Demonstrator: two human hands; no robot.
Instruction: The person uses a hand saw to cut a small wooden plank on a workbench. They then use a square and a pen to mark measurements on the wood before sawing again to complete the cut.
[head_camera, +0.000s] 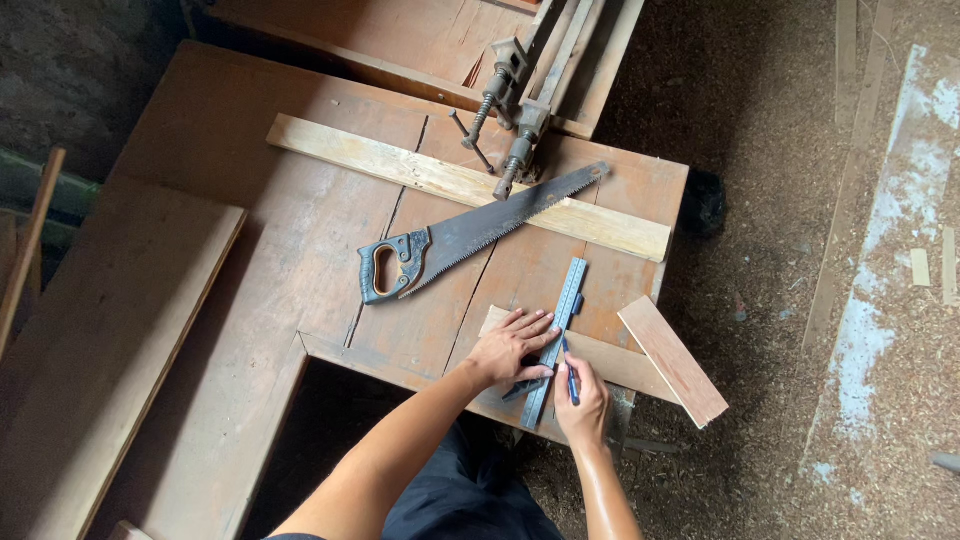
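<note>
- The left hand (510, 347) lies flat, fingers spread open and pointing to the far right, pressing down on the metal square ruler (556, 338) and the wood under it.
- Its fingertips reach the left edge of the ruler's blade; the palm sits over the ruler's darker stock near the table edge.
- The right hand (580, 395) is curled shut around a blue pen (568, 372), fingers together, with the pen tip held against the right edge of the ruler.
- The two hands sit just beside each other, the left one farther left, the ruler's blade running between them.
- The metal square ruler lies at a slant, its near end over the table's near edge and its far end pointing toward the long pale board (470, 187).
- It lies across a short wooden strip (620, 362) that rests along the near right edge of the worn wooden table (300, 230).
- A reddish offcut (672, 360) lies angled on the right end of that strip, overhanging the table corner.
- A handsaw (470, 235) lies in the middle of the table, handle to the left, its dark blade resting across the long pale board.
- Two metal clamps (505, 110) sit at the far edge of the table, beside the saw's tip.
- A wide plank (100, 340) lies along the left side.
- The floor (800, 250) to the right is covered in sawdust.
</note>
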